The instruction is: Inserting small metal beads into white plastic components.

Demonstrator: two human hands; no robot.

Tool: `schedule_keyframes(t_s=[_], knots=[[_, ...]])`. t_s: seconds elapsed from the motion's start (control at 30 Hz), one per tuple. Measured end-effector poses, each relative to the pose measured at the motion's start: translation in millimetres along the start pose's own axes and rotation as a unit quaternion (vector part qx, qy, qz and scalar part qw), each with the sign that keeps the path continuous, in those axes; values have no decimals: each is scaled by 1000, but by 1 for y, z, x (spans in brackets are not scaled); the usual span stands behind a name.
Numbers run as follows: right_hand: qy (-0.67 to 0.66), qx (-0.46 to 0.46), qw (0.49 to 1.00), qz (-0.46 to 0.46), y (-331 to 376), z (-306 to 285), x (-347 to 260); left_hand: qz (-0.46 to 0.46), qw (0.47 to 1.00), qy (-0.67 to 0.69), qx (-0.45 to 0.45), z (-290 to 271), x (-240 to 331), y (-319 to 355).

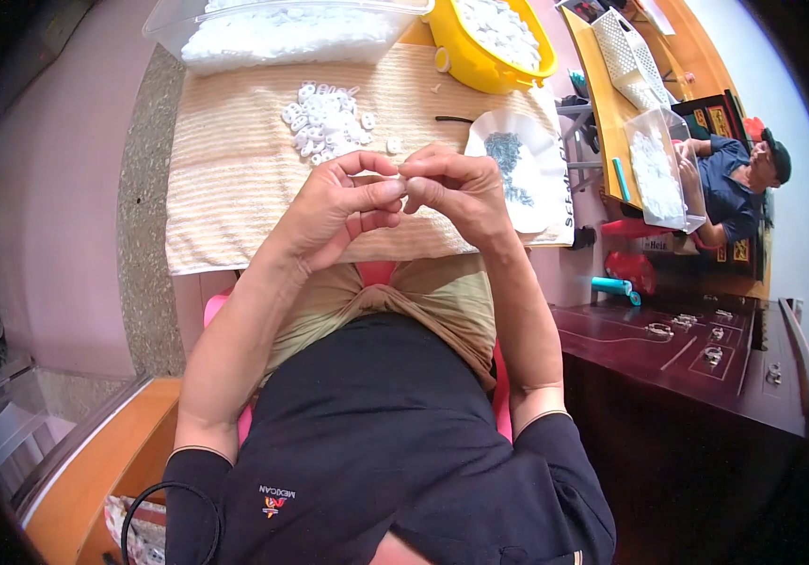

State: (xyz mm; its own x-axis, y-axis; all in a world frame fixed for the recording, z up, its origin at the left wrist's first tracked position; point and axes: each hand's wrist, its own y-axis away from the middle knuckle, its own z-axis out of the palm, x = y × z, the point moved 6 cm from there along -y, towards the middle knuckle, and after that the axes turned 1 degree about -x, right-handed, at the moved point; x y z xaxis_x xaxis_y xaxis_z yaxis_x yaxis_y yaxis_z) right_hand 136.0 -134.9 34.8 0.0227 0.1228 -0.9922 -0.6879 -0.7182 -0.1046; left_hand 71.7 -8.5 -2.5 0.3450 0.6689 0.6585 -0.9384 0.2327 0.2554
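My left hand [341, 202] and my right hand [458, 193] meet over the near part of a striped towel [225, 188]. Each hand is closed in a pinch of thumb and forefinger, the tips almost touching. What they hold is tiny and mostly covered by the fingers. Just beyond my left hand lies a pile of small white plastic pieces [327, 122]. One loose white piece [394, 145] sits beyond the fingertips. To the right of my right hand, a white scalloped plate [541, 155] carries many small grey metal bits [506, 155].
A clear bin [301, 52] of white pieces stands at the far left, with a yellow basin [465, 71] of white parts beside it. A thin black stick [453, 119] lies near the plate. On the right, a person [738, 179] works at another clear bin [656, 169].
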Motion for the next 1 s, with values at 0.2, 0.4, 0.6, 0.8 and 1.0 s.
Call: schedule_keyframes(t_s=[0.2, 0.4, 0.6, 0.8, 1.0], knots=[[125, 102, 986, 34, 22, -32, -4, 3, 1000, -11, 8, 1, -2, 0], [400, 160, 901, 51, 56, -118, -35, 24, 1000, 1, 12, 0, -2, -1], [636, 84, 756, 129, 67, -144, -46, 25, 999, -18, 21, -2, -6, -2], [680, 36, 724, 112, 66, -141, -38, 22, 999, -20, 18, 0, -8, -3], [698, 12, 699, 156, 58, -146, -30, 26, 999, -18, 17, -1, -8, -3]])
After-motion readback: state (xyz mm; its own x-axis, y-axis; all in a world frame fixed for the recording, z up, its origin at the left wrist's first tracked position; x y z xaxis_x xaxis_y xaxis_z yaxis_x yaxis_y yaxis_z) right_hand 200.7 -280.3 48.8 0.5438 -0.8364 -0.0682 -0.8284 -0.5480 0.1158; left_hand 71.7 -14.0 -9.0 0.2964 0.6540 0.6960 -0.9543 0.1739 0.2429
